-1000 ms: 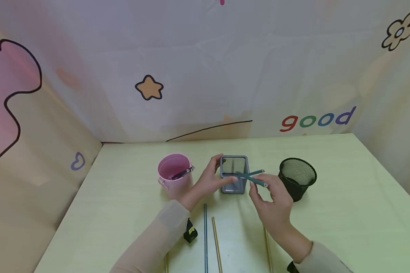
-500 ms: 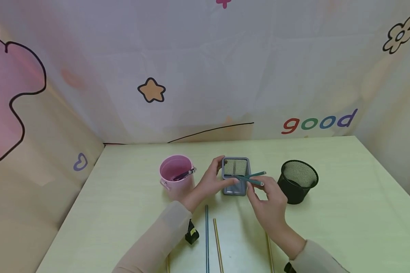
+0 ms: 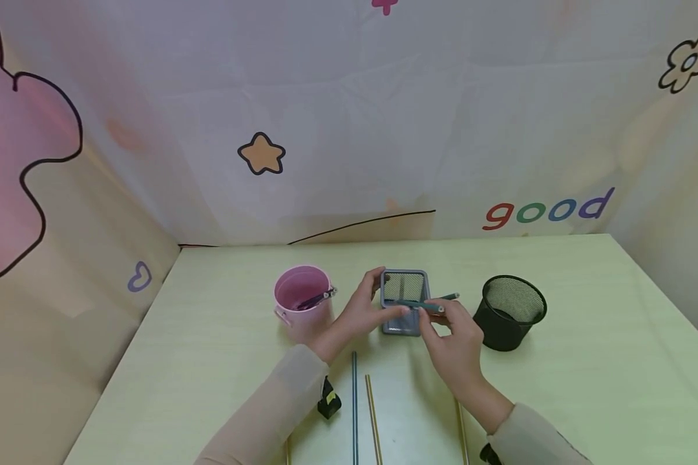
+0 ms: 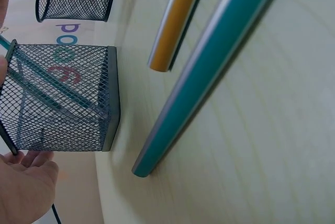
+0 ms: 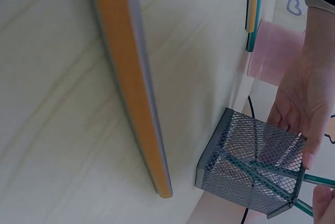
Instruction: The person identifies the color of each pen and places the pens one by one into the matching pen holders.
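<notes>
The grey mesh pen holder (image 3: 401, 326), square-mouthed, stands mid-table. My left hand (image 3: 357, 316) holds it from the left, thumb across the front near the rim and fingers on its far side. Two teal pencils lean inside, showing through the mesh in both wrist views, and their upper ends stick out to the right. My right hand (image 3: 456, 345) pinches the nearer teal pencil (image 3: 421, 305) between thumb and fingers. Behind those fingers, the other teal pencil (image 3: 452, 296) is partly hidden; whether they touch it I cannot tell.
Left of the holder is a pink bucket (image 3: 302, 323) with dark pencil-like items (image 3: 317, 299) inside. A round black mesh cup (image 3: 503, 332) stands at right. In front lie a teal pencil (image 3: 355, 407) and several yellow ones, including a middle yellow pencil (image 3: 373, 420) and a right-hand yellow pencil (image 3: 462, 429).
My right hand has moved slightly left toward the holder, and the pinched pencil has gone further in and turned flatter. The left hand keeps its hold. The whole view has shifted slightly.
</notes>
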`<state>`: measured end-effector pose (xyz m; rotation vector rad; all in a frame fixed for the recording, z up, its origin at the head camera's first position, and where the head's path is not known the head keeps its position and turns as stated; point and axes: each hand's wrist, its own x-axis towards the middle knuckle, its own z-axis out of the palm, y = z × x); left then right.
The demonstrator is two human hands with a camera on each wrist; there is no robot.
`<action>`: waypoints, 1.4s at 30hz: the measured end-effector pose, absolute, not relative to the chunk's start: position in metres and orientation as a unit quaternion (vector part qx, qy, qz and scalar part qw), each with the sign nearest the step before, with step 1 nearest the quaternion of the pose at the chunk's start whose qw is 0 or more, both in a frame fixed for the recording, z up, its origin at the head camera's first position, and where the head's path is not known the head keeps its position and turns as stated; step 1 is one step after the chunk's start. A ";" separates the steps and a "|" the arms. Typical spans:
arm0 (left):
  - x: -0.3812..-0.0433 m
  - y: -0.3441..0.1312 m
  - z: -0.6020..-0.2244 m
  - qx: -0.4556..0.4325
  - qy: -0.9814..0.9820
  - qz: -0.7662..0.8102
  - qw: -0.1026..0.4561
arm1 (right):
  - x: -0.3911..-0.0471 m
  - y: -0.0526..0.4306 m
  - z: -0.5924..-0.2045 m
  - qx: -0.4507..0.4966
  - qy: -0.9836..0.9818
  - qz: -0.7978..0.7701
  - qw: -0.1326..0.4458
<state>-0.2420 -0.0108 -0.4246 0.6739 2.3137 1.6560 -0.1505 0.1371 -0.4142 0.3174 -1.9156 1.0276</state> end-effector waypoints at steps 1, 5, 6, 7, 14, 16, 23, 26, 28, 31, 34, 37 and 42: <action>-0.243 -0.010 -0.426 0.228 0.788 0.562 0.107 | -0.151 0.137 -0.415 0.127 -0.779 0.416 0.453; -0.243 -0.010 -0.427 0.223 0.792 0.559 0.104 | -0.152 0.138 -0.417 0.120 -0.786 0.408 0.448; -0.242 -0.009 -0.427 0.222 0.793 0.558 0.103 | -0.152 0.138 -0.417 0.119 -0.788 0.406 0.447; -0.242 -0.010 -0.427 0.221 0.794 0.556 0.103 | -0.152 0.138 -0.418 0.118 -0.790 0.404 0.445; -0.240 -0.009 -0.426 0.221 0.795 0.555 0.107 | -0.154 0.138 -0.421 0.101 -0.800 0.401 0.434; -0.240 -0.009 -0.426 0.219 0.795 0.555 0.108 | -0.155 0.138 -0.422 0.094 -0.805 0.400 0.429; -0.240 -0.008 -0.426 0.222 0.794 0.557 0.103 | -0.157 0.140 -0.424 0.078 -0.817 0.397 0.410; -0.241 -0.009 -0.427 0.225 0.792 0.558 0.102 | -0.157 0.141 -0.424 0.071 -0.822 0.398 0.400; -0.241 -0.009 -0.427 0.227 0.791 0.559 0.101 | -0.156 0.141 -0.423 0.064 -0.826 0.400 0.392; -0.241 -0.009 -0.426 0.225 0.791 0.559 0.103 | -0.155 0.142 -0.422 0.054 -0.832 0.400 0.381; -0.241 -0.010 -0.426 0.221 0.791 0.561 0.107 | -0.153 0.142 -0.421 0.049 -0.836 0.401 0.372; -0.242 -0.011 -0.426 0.220 0.790 0.562 0.109 | -0.151 0.143 -0.420 0.049 -0.837 0.400 0.370; -0.243 -0.011 -0.428 0.217 0.791 0.562 0.108 | -0.146 0.144 -0.418 0.060 -0.835 0.395 0.378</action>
